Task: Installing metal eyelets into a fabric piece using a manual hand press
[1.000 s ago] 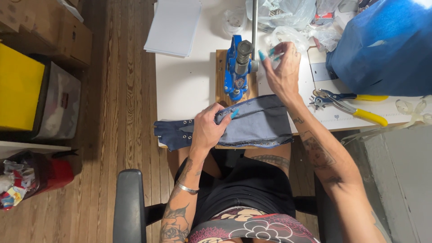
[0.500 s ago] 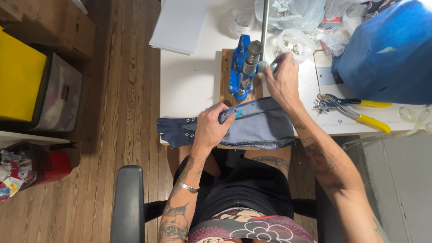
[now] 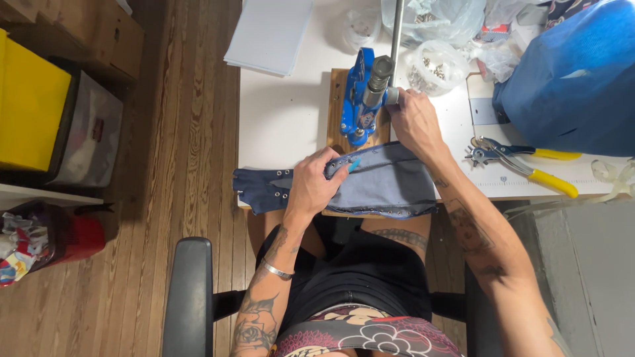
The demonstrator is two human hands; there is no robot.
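One strip of blue denim is lying across the near edge of the white bench, its dark end hanging off the left side with a few small metal eyelets showing. The left hand is resting on the denim, fingers pressed together and pinching its upper edge just below the press. One blue press is standing on one wooden board, with one long metal lever rising from it toward the top of the view. The right hand is lying against the right side of the press, fingers curled around its metal cylinder; how tightly they are gripping cannot be told.

Right of the denim, one pair of yellow-handled pliers is lying on the bench, well apart from both hands. Behind the press, one clear container of small metal parts is sitting, with clear plastic bags beside it. One blue bag is filling the right corner, and one white sheet stack is lying at the bench's far left. On the left of the wooden floor, one yellow box is sitting on shelving.
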